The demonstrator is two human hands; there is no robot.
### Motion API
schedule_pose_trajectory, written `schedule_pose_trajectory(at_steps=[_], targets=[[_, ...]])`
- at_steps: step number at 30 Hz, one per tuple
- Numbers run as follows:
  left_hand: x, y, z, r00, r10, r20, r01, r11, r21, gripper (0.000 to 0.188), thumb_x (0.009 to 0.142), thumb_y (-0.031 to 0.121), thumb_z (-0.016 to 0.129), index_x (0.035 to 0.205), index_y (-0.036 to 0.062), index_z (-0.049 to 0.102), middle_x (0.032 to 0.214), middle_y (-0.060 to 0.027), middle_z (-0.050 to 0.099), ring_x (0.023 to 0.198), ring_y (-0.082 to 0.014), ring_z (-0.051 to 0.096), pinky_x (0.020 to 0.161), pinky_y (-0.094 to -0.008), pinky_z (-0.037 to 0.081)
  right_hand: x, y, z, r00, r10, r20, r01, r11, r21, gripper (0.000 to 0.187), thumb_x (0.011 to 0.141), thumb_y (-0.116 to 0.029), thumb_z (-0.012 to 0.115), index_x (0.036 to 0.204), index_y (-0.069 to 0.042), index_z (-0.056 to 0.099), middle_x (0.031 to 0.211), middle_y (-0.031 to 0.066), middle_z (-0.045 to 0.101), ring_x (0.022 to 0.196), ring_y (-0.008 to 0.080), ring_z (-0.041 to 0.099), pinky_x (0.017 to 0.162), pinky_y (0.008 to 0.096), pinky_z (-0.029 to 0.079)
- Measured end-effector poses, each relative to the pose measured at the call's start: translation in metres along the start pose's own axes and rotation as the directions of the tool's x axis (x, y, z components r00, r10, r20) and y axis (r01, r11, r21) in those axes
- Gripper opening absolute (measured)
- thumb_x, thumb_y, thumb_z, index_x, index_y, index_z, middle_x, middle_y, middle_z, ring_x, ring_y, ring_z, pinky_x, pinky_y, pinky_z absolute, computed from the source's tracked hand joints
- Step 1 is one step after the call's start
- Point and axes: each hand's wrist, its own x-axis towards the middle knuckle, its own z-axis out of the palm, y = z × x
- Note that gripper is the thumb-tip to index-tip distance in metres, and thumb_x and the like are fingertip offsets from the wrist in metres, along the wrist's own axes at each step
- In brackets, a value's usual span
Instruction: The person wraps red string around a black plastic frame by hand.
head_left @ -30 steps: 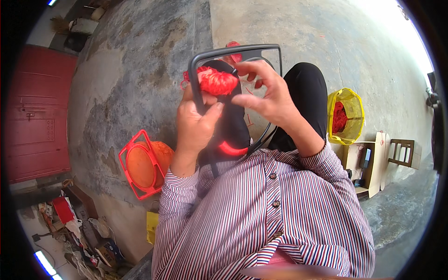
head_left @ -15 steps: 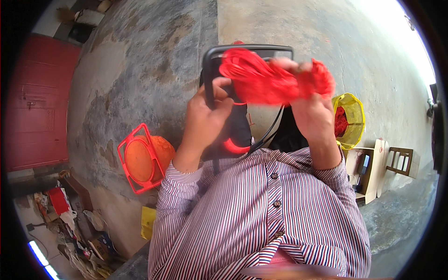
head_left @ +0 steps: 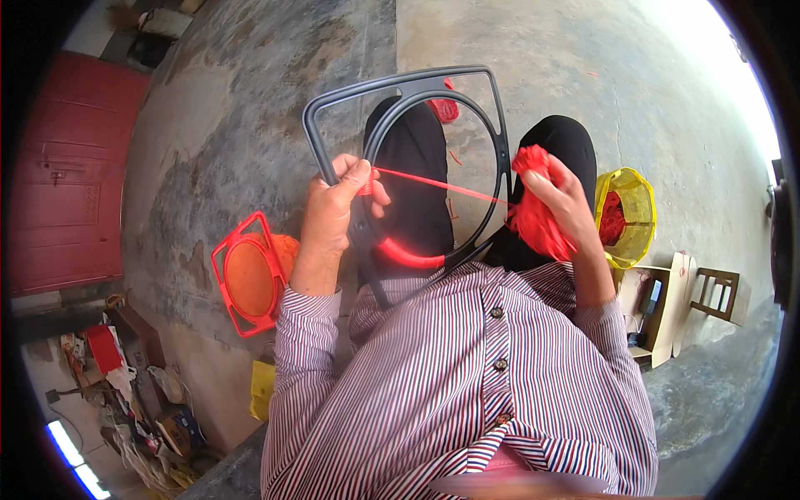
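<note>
Pinching left hand (head_left: 335, 204): thumb and fingers drawn tight together on the left side of the black frame (head_left: 503, 150), right by a short red wrap (head_left: 366, 185) on its ring.
Right hand (head_left: 560, 193): fingers curled closed around a loose red hank (head_left: 537, 221), just beside the frame's right side.
Red strand (head_left: 437, 184): running taut and nearly straight across the frame's ring, from the wrap to the hank.
Black frame: a round ring set inside a squarish outer rim, held tilted above the dark trousers (head_left: 408, 221); at the ring's bottom sits a thick, smooth red winding (head_left: 408, 256), the rest mostly bare.
Yellow basket (head_left: 637, 237): well to the right of the frame, red cord (head_left: 611, 218) inside.
Orange round thing (head_left: 252, 283): left of the frame and lower, with a red frame (head_left: 262, 225) about it.
</note>
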Motion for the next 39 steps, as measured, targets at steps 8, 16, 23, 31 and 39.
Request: schedule_pose_trajectory(at_steps=[8, 16, 23, 31, 39], targets=[[-0.003, 0.01, 0.036, 0.943, 0.3, 0.144, -0.331, 0.807, 0.489, 0.013, 0.084, 0.01, 0.061, 0.085, -0.0018, 0.066, 0.085, -0.009, 0.068, 0.071, -0.0115, 0.061, 0.068, -0.0268, 0.05, 0.064, -0.015, 0.072, 0.969, -0.017, 0.246, 0.048, 0.992, -0.121, 0.033, 0.08, -0.025, 0.076, 0.099, 0.001, 0.069, 0.089, 0.008, 0.066, 0.088, 0.0154, 0.061, 0.081, 0.0287, 0.048], [-0.005, -0.003, 0.037, 0.915, 0.403, -0.01, -0.366, 0.841, 0.399, 0.007, 0.082, 0.006, 0.065, 0.082, -0.0006, 0.064, 0.074, -0.0015, 0.059, 0.065, -0.008, 0.054, 0.06, -0.0244, 0.043, 0.045, -0.005, 0.077, 0.945, -0.123, 0.301, 0.037, 0.96, 0.276, 0.029, 0.085, -0.015, 0.069, 0.109, -0.001, 0.061, 0.109, 0.0059, 0.064, 0.097, 0.0159, 0.062, 0.088, 0.0284, 0.048], [-0.004, 0.011, 0.057, 0.86, 0.493, 0.136, -0.493, 0.728, 0.477, 0.016, 0.072, 0.003, 0.067, 0.087, -0.0015, 0.065, 0.12, -0.0133, 0.054, 0.099, -0.0239, 0.059, 0.085, -0.0337, 0.047, 0.039, -0.042, 0.089, 0.691, -0.674, 0.262, 0.673, 0.466, -0.575, 0.038, 0.07, -0.021, 0.079, 0.104, -0.007, 0.068, 0.104, 0.0092, 0.058, 0.106, 0.0246, 0.053, 0.088, 0.036, 0.045], [-0.006, 0.0, 0.033, 0.913, 0.407, -0.029, -0.38, 0.875, 0.299, 0.005, 0.074, 0.002, 0.067, 0.074, -0.0001, 0.062, 0.129, -0.0119, 0.048, 0.093, -0.019, 0.059, 0.077, -0.0331, 0.049, 0.019, -0.055, 0.051, 0.889, -0.424, 0.174, 0.178, 0.669, 0.722, 0.06, 0.097, -0.043, 0.045, 0.136, 0.002, 0.038, 0.127, 0.0149, 0.053, 0.116, 0.0254, 0.053, 0.107, 0.0441, 0.036], [-0.004, -0.001, 0.01, 0.995, 0.072, -0.072, -0.076, 0.996, -0.054, 0.014, 0.085, 0.01, 0.059, 0.093, -0.0019, 0.057, 0.087, -0.0143, 0.064, 0.065, -0.0143, 0.061, 0.06, -0.0268, 0.051, -0.035, -0.027, 0.022, 0.91, -0.296, 0.29, 0.066, 0.794, 0.605, 0.057, 0.095, -0.052, 0.045, 0.119, -0.001, 0.047, 0.066, 0.0074, 0.053, 0.052, 0.0192, 0.05, 0.071, 0.0426, 0.044]])
